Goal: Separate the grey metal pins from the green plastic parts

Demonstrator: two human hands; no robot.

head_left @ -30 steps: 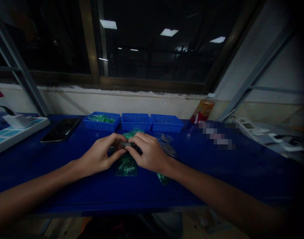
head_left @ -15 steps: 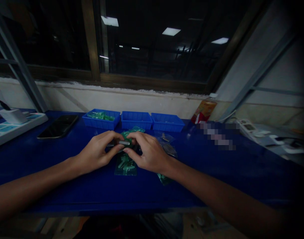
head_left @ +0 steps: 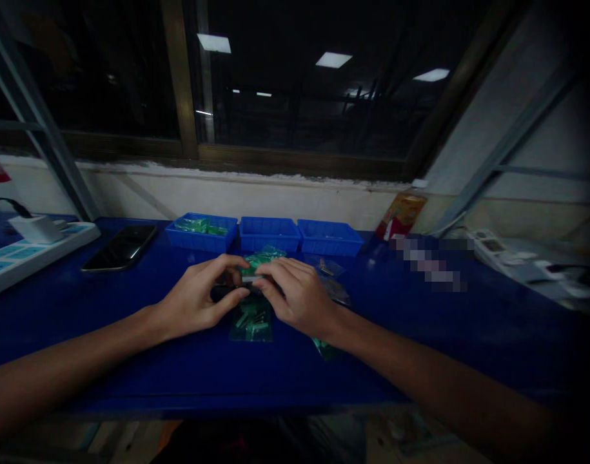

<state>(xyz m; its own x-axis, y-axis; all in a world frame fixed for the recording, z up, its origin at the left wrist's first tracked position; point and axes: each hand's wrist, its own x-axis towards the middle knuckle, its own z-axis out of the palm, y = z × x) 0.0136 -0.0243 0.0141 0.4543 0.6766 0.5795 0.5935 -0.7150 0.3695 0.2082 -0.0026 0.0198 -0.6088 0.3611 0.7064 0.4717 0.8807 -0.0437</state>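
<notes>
Between the fingertips of both hands, a slim pale bar (head_left: 250, 279), with long axis running roughly crosswise, from left fingers to right ones. Pinched, as it appears, at its right end by thumb and forefinger of the right hand (head_left: 299, 293). Equally near, the left hand (head_left: 198, 295), thumb and fingers curved; cannot tell whether closed on the bar or on the dark piece (head_left: 220, 292) inside. Palms turned inward, knuckles upward. Just nearer than the fingers, a green-tinted bag of small parts (head_left: 251, 324).
</notes>
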